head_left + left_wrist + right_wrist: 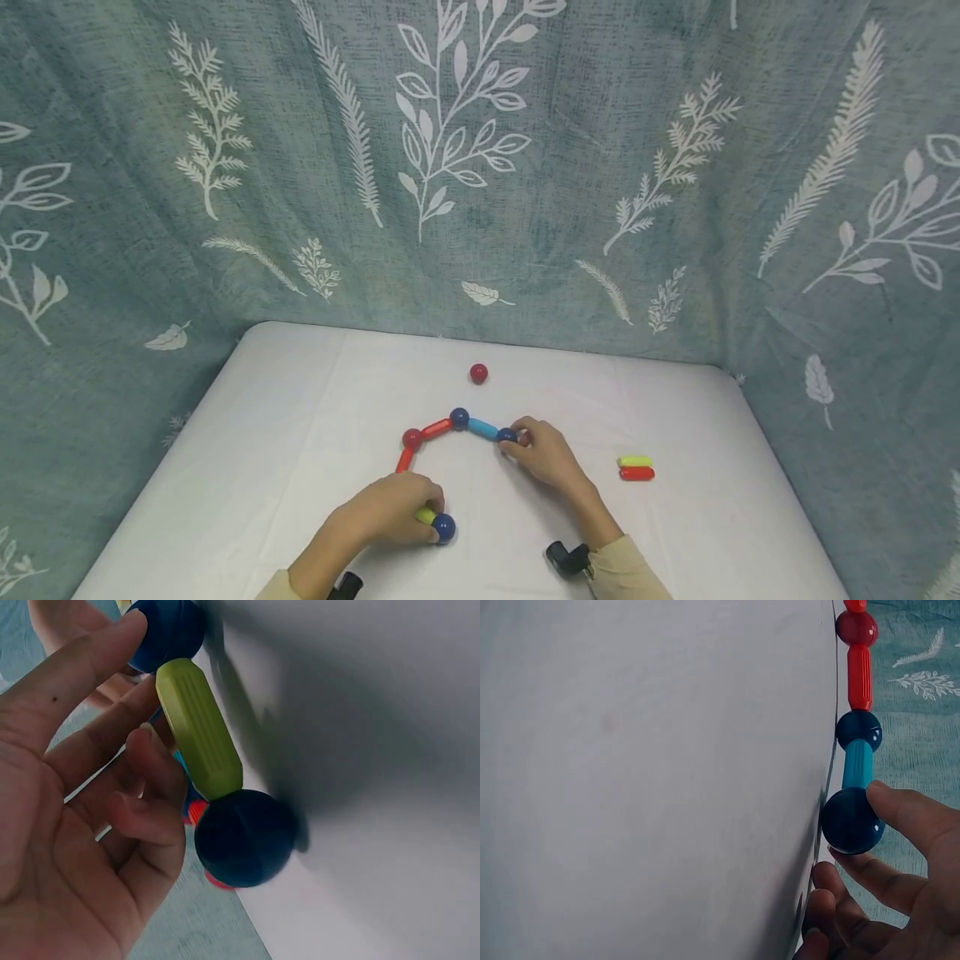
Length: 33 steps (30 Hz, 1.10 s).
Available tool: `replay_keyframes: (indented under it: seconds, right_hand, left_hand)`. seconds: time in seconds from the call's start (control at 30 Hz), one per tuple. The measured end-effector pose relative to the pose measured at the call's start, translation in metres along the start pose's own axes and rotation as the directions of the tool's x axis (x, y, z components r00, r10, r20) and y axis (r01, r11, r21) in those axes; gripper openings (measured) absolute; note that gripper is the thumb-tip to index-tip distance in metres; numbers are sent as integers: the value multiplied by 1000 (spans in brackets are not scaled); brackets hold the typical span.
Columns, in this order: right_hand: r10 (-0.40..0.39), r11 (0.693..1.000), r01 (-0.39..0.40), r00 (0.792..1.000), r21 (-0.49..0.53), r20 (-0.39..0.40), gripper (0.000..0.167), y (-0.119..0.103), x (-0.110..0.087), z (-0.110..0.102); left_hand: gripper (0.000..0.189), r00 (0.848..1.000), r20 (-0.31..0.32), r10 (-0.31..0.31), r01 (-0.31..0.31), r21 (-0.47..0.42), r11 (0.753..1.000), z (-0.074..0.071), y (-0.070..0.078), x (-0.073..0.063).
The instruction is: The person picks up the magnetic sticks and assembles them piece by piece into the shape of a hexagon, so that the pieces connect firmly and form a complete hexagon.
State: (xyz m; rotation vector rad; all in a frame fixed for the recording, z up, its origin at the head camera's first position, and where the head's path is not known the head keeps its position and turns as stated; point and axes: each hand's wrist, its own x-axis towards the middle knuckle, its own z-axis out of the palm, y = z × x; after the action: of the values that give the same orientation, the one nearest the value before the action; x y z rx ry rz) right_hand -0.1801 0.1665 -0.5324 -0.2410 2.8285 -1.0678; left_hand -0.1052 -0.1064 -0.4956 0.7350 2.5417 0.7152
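A curved chain of toy balls and rods lies on the white table. My left hand [393, 508] pinches the blue ball [443, 528] at its near end, joined to a yellow-green rod [199, 727]. Another blue ball [246, 838] at that rod's far end is hidden under the hand in the head view. Onward run a red rod [405, 460], a red ball [412, 439], a second red rod [437, 429], a blue ball [459, 418] and a light blue rod [482, 428]. Between thumb and fingers, my right hand [549, 454] holds the blue end ball [853, 821].
A loose red ball [478, 373] sits behind the chain on the white table [300, 417]. To the right, a yellow-green rod [635, 461] and a red rod [637, 473] lie side by side. Leaf-patterned cloth [480, 275] hangs behind the table.
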Motion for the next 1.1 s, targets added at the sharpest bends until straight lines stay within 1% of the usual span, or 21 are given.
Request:
replay_keyframes:
  seconds: [0.17, 0.33, 0.6, 0.77, 0.87, 1.0, 1.1]
  right_hand:
    - [-39, 999, 39, 999, -1, 16, 40, -7, 4, 6]
    - [-63, 998, 63, 997, -1, 46, 41, -16, 10, 11]
    - [-68, 997, 70, 995, -21, 72, 39, -25, 19, 18]
    - [-76, 997, 79, 994, -27, 85, 40, -28, 25, 20]
    - [-85, 996, 86, 992, -14, 91, 39, -31, 27, 20]
    - [-92, 996, 92, 991, 1, 97, 39, -32, 28, 20]
    - [-97, 995, 97, 990, 2, 99, 40, -31, 29, 21]
  left_hand:
    - [22, 999, 17, 36, -37, 56, 998, 4, 12, 4]
    - [25, 998, 9, 70, -71, 84, 994, 9, 18, 11]
    - [23, 997, 9, 79, -79, 96, 992, 15, 25, 22]
    - [24, 997, 18, 77, -78, 99, 992, 17, 30, 25]
    - [24, 998, 23, 67, -69, 101, 992, 19, 31, 26]
    - [30, 997, 15, 71, -72, 107, 992, 14, 29, 26]
    - [37, 996, -23, 84, -81, 125, 989, 1, 25, 29]
